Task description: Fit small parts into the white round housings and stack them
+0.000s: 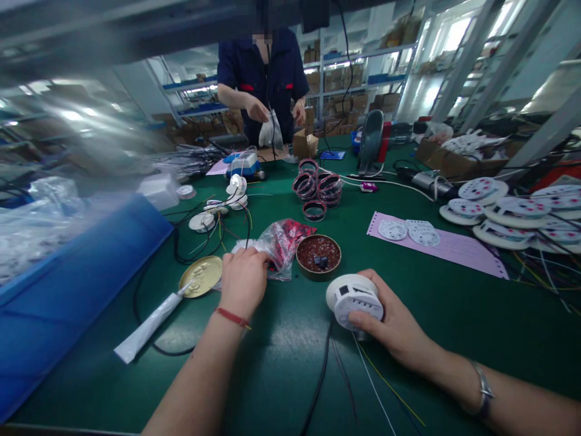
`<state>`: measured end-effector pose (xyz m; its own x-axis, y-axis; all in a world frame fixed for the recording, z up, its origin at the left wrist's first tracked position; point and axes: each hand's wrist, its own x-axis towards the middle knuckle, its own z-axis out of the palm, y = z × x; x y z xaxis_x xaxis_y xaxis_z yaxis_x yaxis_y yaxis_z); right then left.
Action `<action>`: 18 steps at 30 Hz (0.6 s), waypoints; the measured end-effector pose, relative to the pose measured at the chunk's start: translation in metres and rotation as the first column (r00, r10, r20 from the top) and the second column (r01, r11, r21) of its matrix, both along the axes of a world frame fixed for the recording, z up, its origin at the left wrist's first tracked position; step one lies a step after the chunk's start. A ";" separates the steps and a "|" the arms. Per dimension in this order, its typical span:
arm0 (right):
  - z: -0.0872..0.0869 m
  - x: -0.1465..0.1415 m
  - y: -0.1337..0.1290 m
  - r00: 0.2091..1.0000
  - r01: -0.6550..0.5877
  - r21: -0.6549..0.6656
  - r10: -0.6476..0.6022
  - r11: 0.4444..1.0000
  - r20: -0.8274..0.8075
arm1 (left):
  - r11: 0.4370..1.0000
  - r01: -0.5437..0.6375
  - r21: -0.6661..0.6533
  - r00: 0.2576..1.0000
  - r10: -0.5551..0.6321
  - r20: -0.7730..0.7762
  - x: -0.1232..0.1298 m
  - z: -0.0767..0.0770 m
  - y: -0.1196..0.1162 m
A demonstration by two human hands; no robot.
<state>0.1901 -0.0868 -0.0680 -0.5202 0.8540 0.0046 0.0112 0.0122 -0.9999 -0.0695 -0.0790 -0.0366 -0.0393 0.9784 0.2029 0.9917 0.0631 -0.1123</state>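
A white round plastic housing [356,300] with slots, trailing black, white and yellow wires, is gripped in my right hand [394,321], thumb on its front. My left hand [245,275] reaches to a clear plastic bag [284,242] of small red and dark parts; its fingers are curled at the bag's near-left edge, and their tips are hidden. Just right of the bag stands a round tin [318,272] of brown granular material with small black pieces on top. Left of my left hand lies a yellowish lid [204,275] with pale dabs, the nozzle of a white tube [149,327] resting on it.
A blue bin [91,290] borders the left side. Dark-rimmed clear rings [315,184] stand beyond the bag. Pink paper [436,245] carries white discs. White wired discs [512,212] are stacked at right. A co-worker [263,85] holds a white bag across the table.
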 end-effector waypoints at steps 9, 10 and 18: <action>-0.007 -0.004 0.009 0.996 0.070 -0.245 -0.083 0.967 -0.040 | 0.999 -0.007 -0.032 1.000 0.007 0.016 -0.002 0.000 -0.001; -0.007 -0.003 0.008 0.996 0.073 -0.244 -0.084 0.967 -0.032 | 0.999 -0.006 -0.037 1.000 0.007 0.018 -0.002 0.000 -0.001; -0.007 -0.002 0.007 0.997 0.071 -0.208 -0.069 0.976 0.014 | 0.999 -0.013 -0.051 1.000 0.014 0.015 0.000 -0.001 0.000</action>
<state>0.1883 -0.0803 -0.0746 -0.4585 0.8702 -0.1805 0.0109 -0.1975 -0.9802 -0.0696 -0.0793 -0.0374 -0.0549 0.9868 0.1524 0.9924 0.0707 -0.1005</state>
